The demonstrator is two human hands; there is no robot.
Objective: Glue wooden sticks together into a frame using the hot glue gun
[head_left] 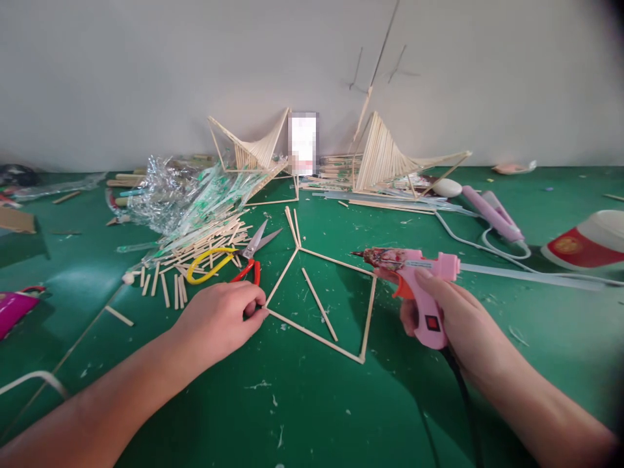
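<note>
My right hand grips a pink hot glue gun, its dark nozzle pointing left above the far right corner of a four-sided frame of thin wooden sticks. The frame lies on the green table. At its left corner, the thumb and fingers of my left hand pinch the joint. One loose stick rests inside the frame, and two short sticks stick up from its far corner. Scissors with yellow and red handles lie open just beyond my left hand.
Cut sticks and crinkled plastic wrap are heaped at the left. Two curved stick models stand by the wall with a phone between them. At right are a lilac tool with a cable and a red-and-white cup.
</note>
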